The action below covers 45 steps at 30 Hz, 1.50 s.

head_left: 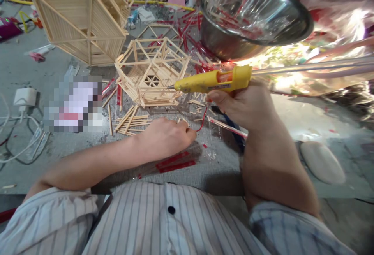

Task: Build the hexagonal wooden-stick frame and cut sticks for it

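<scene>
My right hand [248, 101] is wrapped round a yellow hot glue gun [201, 84], with a clear glue stick out of its back. The gun's nozzle points left, at the near right rim of an open six-sided frame of thin wooden sticks [153, 62]. On the table in front of that frame, my left hand [169, 136] is closed, fingertips curled together; what they hold, if anything, is hidden. A thin red curved strand [203, 120] shows beside those fingertips. Loose wooden sticks [133, 122] lie just left of the left hand.
A larger stick-built lantern shape [87, 17] stands at the back left. A steel bowl [254, 17] with plastic scraps sits at the back right. Red strips [177, 161], a white charger plug [25, 97] with cables and a white oval object [323, 161] lie on the table.
</scene>
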Tool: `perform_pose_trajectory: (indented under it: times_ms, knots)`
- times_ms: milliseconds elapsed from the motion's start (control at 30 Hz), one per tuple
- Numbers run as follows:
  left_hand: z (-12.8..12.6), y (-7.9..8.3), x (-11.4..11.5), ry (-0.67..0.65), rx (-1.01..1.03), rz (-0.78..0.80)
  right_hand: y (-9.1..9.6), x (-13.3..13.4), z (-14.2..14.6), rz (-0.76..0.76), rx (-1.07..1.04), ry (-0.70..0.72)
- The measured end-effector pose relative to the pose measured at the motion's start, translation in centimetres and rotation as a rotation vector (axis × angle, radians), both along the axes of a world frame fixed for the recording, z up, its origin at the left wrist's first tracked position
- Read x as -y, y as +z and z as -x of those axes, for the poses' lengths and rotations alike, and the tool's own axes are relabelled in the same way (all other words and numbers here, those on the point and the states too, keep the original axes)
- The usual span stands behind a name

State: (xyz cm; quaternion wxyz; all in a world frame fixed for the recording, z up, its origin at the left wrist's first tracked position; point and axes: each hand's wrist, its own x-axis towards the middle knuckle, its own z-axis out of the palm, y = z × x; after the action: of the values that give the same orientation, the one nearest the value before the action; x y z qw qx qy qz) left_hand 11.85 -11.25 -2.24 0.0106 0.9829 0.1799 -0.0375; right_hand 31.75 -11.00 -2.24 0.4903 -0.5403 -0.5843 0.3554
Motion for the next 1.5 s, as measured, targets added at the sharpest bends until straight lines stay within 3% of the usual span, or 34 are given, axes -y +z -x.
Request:
perform_pose_trajectory:
  times_ms: [500, 600, 733, 833, 1033, 1500]
  knots:
    - [0.1, -0.3, -0.4, -0.03, 0.006, 0.064, -0.6, 0.0, -0.3, 0.071, -0.161, 0.084]
    - [0.1, 0.0, -0.5, -0.015, -0.036, 0.103, -0.6, -0.2, -0.4, -0.009, -0.004, 0.027]
    - [0.1, 0.2, -0.6, 0.017, -0.049, 0.146, -1.0, -0.5, -0.8, -0.211, 0.397, -0.106]
    - [0.1, 0.3, -0.6, 0.034, -0.061, 0.144, -1.0, -0.5, -1.0, -0.224, 0.564, -0.112]
    - [0.0, 0.6, -0.5, 0.056, -0.063, 0.122, -0.9, -0.3, -0.9, -0.195, 0.682, -0.058]
    - [0.1, 0.3, -0.7, 0.023, -0.062, 0.149, -1.1, -0.3, -1.2, -0.218, 0.792, -0.087]
